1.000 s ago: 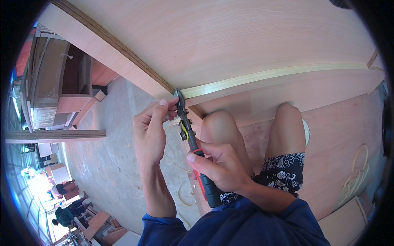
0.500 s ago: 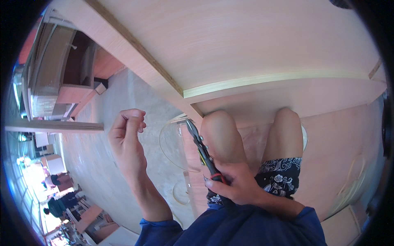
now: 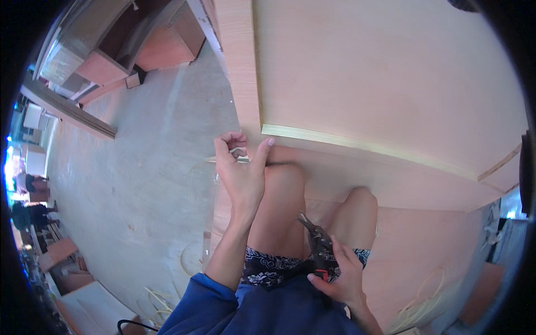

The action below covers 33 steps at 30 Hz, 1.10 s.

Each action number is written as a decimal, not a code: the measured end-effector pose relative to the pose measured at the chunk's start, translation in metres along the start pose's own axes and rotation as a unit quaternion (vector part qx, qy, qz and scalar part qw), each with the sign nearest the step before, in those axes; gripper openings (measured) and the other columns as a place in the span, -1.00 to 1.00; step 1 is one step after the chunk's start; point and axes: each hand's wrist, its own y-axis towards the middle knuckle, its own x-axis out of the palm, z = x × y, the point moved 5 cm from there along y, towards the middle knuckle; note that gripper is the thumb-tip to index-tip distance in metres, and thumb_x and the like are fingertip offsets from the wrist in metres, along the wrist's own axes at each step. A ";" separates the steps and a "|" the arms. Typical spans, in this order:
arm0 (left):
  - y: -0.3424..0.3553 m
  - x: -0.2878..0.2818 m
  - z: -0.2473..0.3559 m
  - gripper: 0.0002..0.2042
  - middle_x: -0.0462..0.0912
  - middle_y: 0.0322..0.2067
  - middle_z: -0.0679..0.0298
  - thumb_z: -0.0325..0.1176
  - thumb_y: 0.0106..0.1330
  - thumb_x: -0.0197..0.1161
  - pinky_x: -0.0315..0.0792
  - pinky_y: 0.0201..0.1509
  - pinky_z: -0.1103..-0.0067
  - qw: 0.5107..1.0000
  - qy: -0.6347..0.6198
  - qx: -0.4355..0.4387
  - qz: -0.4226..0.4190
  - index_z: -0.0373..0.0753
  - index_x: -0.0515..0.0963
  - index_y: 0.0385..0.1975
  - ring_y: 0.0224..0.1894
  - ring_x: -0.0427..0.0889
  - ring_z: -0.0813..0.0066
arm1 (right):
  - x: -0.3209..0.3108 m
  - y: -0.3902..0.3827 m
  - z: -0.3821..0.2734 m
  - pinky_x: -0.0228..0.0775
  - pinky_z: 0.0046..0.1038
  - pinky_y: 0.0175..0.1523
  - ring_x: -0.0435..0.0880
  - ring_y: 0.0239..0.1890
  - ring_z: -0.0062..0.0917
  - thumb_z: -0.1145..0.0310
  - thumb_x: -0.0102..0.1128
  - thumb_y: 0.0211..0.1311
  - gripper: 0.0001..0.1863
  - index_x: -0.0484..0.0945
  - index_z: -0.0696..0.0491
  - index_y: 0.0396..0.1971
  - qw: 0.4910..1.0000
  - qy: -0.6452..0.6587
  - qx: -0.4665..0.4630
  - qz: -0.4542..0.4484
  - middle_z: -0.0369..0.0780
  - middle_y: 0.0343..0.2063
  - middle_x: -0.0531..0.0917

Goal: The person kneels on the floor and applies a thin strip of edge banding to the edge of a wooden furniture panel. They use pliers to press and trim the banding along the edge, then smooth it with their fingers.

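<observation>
My left hand (image 3: 241,173) is at the lower corner of the pale plywood panel (image 3: 391,72), by the upright wooden member (image 3: 239,67); its thumb is extended and its fingers are loosely curled apart, with nothing visible held. A light yellowish edging strip (image 3: 312,135) runs right from that corner along the panel's inner edge. In my right hand (image 3: 338,276) is a pair of metal snips (image 3: 315,234) with black and red handles, held low over my lap between my bare thighs, jaws pointing up and left.
Pale coils of banding (image 3: 424,290) lie on the plywood sheet (image 3: 435,240) at right. A concrete floor (image 3: 139,167) stretches left toward cabinet carcasses (image 3: 164,44), a long beam (image 3: 72,109), stacked boards (image 3: 58,251) and co-workers (image 3: 33,215) in dark clothes.
The view has turned. The snips have dropped from the strip's corner to my lap in my right hand. My left hand left the jaws, moved out, then came back to the corner.
</observation>
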 end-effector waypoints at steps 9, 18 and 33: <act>0.026 0.024 -0.023 -0.11 0.54 0.21 -0.06 -0.38 0.11 0.74 0.48 0.40 0.27 0.991 -0.107 0.007 -0.075 -0.44 0.34 0.42 0.28 0.57 0.09 | -0.021 -0.050 0.078 0.55 -0.27 0.18 0.66 -0.03 -0.26 0.20 0.67 0.00 0.01 0.40 0.32 0.45 0.977 0.066 0.138 0.151 -0.06 -0.04 0.63; 0.031 0.023 -0.022 -0.36 0.64 0.15 0.00 -0.46 0.31 0.56 0.50 0.34 0.34 0.967 -0.231 -0.041 -0.098 -0.42 0.40 0.34 0.18 0.64 0.28 | -0.032 -0.167 0.246 0.37 -0.53 -0.04 0.50 -0.19 -0.63 0.28 0.44 0.42 -0.51 0.60 0.19 0.25 0.856 0.115 0.364 0.348 -0.36 -0.20 0.59; 0.014 0.044 0.001 -0.23 0.44 0.27 -0.20 -0.34 0.31 0.49 0.29 0.50 0.23 0.998 -0.045 0.041 -0.008 -0.57 0.23 0.41 0.34 0.46 0.06 | 0.141 -0.312 0.454 0.61 -0.07 0.12 0.78 -0.07 -0.03 -0.08 0.49 0.21 -0.25 0.65 0.33 0.11 0.741 -0.373 0.557 -0.025 0.10 -0.09 0.78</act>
